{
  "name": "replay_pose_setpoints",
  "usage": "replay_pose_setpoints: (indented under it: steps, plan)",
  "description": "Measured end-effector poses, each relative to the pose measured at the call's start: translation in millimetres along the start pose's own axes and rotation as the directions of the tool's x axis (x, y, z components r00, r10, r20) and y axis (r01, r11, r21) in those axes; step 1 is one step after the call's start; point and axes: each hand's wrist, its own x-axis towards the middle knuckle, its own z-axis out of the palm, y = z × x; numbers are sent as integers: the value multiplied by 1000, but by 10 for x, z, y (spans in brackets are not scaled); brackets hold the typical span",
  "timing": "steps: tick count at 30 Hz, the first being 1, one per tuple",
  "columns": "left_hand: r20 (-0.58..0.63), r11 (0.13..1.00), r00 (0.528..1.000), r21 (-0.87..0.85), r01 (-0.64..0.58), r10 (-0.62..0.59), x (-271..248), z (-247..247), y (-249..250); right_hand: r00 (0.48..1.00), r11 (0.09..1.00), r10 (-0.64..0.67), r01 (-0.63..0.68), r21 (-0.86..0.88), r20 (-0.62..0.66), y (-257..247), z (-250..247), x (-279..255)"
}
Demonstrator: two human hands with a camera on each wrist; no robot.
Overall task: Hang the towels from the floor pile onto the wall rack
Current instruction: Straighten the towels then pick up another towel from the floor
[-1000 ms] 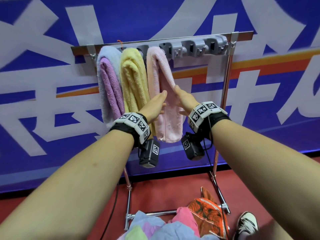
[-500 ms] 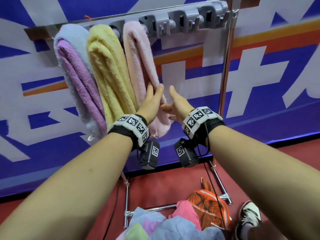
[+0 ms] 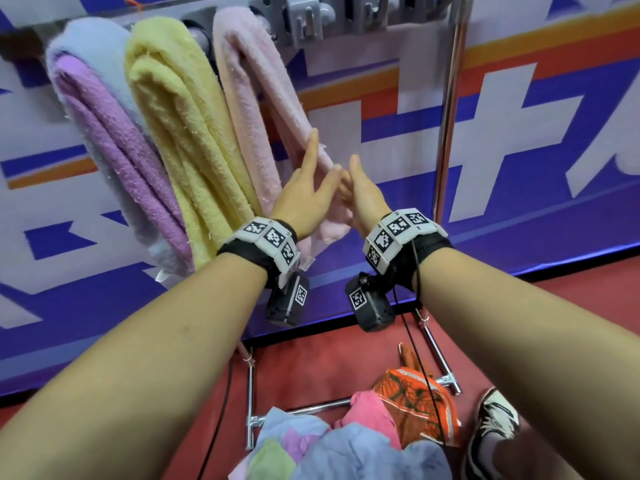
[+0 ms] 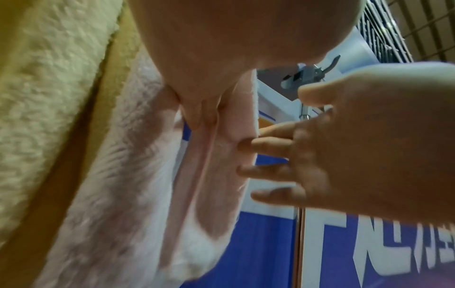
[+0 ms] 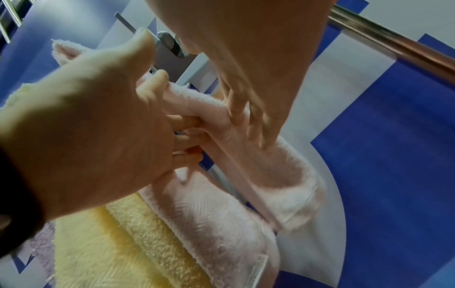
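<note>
Blue banner wall (image 3: 519, 237), red floor (image 3: 311, 368); both hands flat, fingers straight, sandwiching hung pink towel (image 3: 256, 109).

head view downward, wrists close (pink towel (image 3: 249, 109) shared)
</note>
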Motion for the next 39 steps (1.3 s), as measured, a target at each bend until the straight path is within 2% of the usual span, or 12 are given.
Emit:
replay_pose_setpoints:
  steps: [3, 7, 10, 16, 20, 25, 34, 39]
  plan:
    - [49, 994, 996, -75, 79, -76, 146, -52, 31, 1000, 1000, 10, -9, -30, 22, 52, -50, 9]
    - [122, 971, 983, -183, 155, -134, 144, -76, -32, 987, 985, 126, -112, -132, 100, 81, -29, -27]
    - [134, 965, 975, -170, 199, -177, 54, -98, -90, 976, 969, 167, -136, -204, 141, 77, -9, -100]
    - [217, 959, 949, -119, 257, -228, -179, -282, 44, 994, 958, 100, -84, -274, 44, -77, -40, -322]
    - [192, 982, 964, 22, 185, -186, -384, -441, 189, 998, 955, 66, -59, -291, 16, -227, -43, -545]
    - [147, 970, 977, 208, 125, -157, -675, -601, 311, 1000, 946, 16, -8, -325, 24, -422, -26, -938]
    - [63, 950, 994, 304, 71, -95, -1096, -787, 659, 989, 910, -136, 146, -388, 53, -656, -136, -1572]
    - [10, 941, 997, 333, 65, -73, -1292, -776, 776, 984, 886, -169, 179, -428, 61, -643, -232, -1740]
